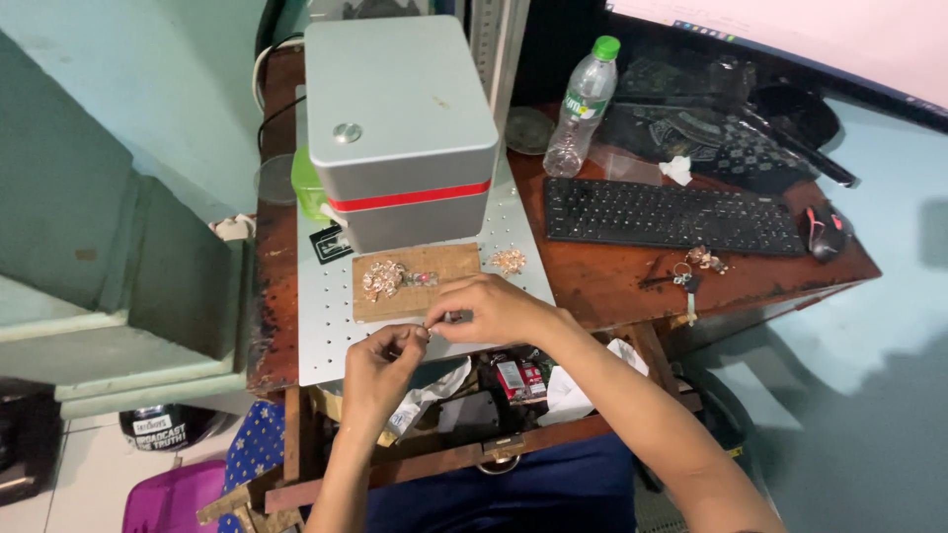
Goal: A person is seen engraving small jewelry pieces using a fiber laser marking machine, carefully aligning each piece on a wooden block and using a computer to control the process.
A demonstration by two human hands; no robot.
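Here both hands are meeting at the near edge of the perforated metal plate (326, 336), pinching a small metal piece (434, 324) between them. The left hand (380, 365) is closing thumb and forefinger on one end of it; the right hand (494, 308) is curling its fingers over the other end, probably so the piece is staying steady close to the eyes. What the piece is exactly is too small to tell.

Just beyond the hands a flat wooden board (415, 279) is lying on the plate, bearing a heap of small golden pieces (382, 279); a second, smaller heap (510, 261) is lying to its right on the bare plate, apparently keeping two lots apart. Behind the board a grey box-shaped machine with a red band (400, 128) is standing over the plate.

Farther right on the wooden desk (612, 286) are lying a black keyboard (671, 217), a mouse (825, 230), a bunch of keys (691, 271) and a plastic bottle with a green cap (583, 104), all well apart from the hands.
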